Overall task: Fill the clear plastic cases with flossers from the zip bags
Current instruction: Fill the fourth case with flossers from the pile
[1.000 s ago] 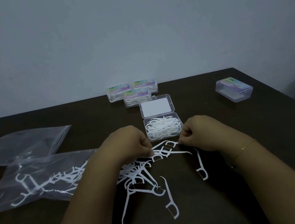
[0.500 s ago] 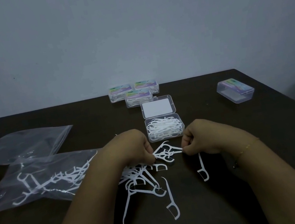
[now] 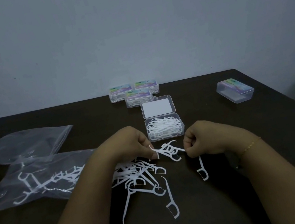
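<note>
So both hands are pinching a small bunch of flossers [image 3: 169, 150] between them, left hand [image 3: 133, 146] and right hand [image 3: 201, 140], just near of the open case [image 3: 165, 126] mid-bench, loose pile [image 3: 144, 179] underneath.

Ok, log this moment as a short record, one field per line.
left hand: pinches one end of small flosser bunch
right hand: pinches the other end
open case: holds flossers, lid flat behind
loose flossers: heaped on table
closed cases: three behind open case, one far right
zip bags: near one holds flossers
</note>
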`<state>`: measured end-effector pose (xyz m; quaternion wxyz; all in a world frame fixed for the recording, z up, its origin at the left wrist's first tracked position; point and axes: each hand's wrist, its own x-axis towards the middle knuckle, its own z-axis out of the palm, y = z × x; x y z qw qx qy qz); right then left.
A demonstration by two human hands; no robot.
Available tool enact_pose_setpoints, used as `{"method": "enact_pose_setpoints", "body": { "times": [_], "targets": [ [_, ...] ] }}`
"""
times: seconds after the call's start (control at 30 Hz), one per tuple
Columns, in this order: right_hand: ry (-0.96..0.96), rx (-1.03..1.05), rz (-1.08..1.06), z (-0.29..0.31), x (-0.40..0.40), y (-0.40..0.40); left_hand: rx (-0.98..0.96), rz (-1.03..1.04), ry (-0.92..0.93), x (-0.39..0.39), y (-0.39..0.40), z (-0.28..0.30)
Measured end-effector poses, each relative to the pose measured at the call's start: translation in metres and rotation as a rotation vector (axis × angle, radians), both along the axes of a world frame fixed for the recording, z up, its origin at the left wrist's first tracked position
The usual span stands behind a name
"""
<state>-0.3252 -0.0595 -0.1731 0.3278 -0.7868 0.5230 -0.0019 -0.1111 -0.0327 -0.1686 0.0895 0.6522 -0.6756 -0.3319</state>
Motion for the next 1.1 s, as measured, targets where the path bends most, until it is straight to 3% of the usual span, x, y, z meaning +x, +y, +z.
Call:
{"method": "enact_pose_setpoints", "body": {
  "times": [0.2,0.4,0.57,0.73,0.83,0.9,0.97,1.1],
  "targets": [
    [-0.176,-0.076,-0.098,0.009,-0.011,-0.006,-0.068,0.085,0.157,0.012,0.001,0.007],
    [-0.204,-0.59,-0.229,-0.009,0.002,-0.019,-0.247,0.264,0.306,0.014,-0.001,0.005],
    [-0.188,-0.801,-0.199,-0.023,0.022,-0.022,-0.395,0.398,0.43,0.013,-0.006,0.001],
    [-0.083,-0.819,-0.2,-0.03,0.026,-0.026,-0.526,0.463,0.471,0.007,-0.012,-0.004],
    [-0.126,-0.797,-0.235,-0.027,0.024,-0.026,-0.598,0.468,0.474,0.002,-0.015,-0.009],
    [-0.206,-0.787,-0.287,-0.025,0.023,-0.025,-0.665,0.422,0.38,-0.003,-0.017,-0.012],
    [-0.275,-0.778,-0.339,-0.023,0.021,-0.024,-0.754,0.326,0.169,-0.009,-0.023,-0.016],
    [-0.322,-0.76,-0.39,-0.022,0.02,-0.024,-0.724,0.147,-0.226,-0.026,-0.032,-0.017]
  ]
}}
